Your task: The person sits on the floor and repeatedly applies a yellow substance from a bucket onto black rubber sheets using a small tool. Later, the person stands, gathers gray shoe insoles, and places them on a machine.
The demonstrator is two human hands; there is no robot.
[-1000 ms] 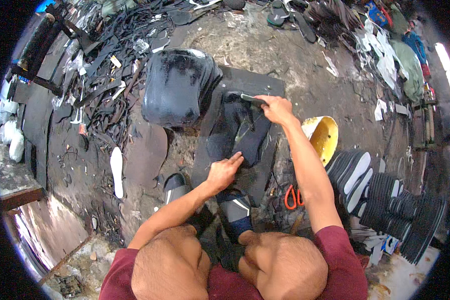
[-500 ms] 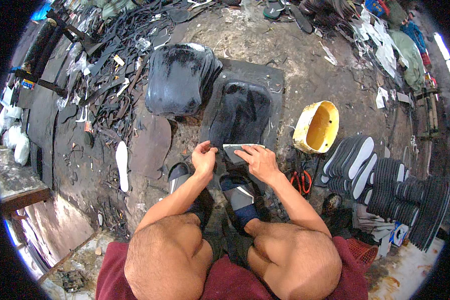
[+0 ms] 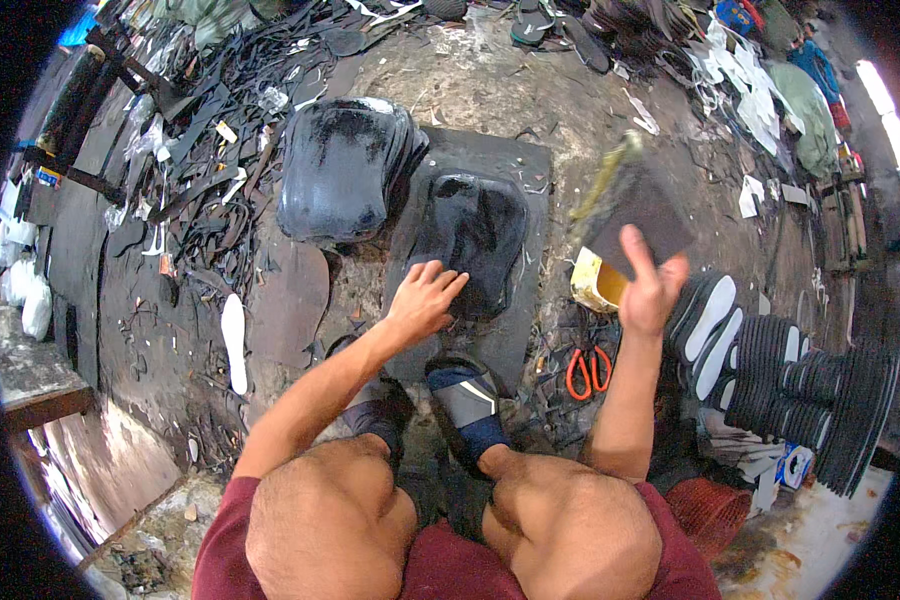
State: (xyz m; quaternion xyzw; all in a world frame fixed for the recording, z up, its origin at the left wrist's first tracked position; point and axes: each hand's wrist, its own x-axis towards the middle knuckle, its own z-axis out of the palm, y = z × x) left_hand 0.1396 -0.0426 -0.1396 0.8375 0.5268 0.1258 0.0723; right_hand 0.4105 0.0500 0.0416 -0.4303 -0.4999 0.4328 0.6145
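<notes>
My right hand is raised over a yellow tub, its thumb pressed against a dark, flat, squarish piece. That piece has a yellowish edge, is smeared by motion and hides much of the tub. Fingers spread, my left hand is at the near left edge of a glossy black sheet. Whether it touches the sheet or hovers just above I cannot tell. The sheet lies on a larger dark mat. Left of it stands a stack of similar shiny black sheets.
Orange-handled scissors lie right of my feet. Farther right are rows of stacked dark soles, some topped white. A white insole and a brown sheet lie left. Dark offcuts heap at the far left.
My right hand has moved right with the flat piece, from the black sheet's near edge to over the tub. My left hand has shifted slightly onto the sheet's edge, fingers spreading.
</notes>
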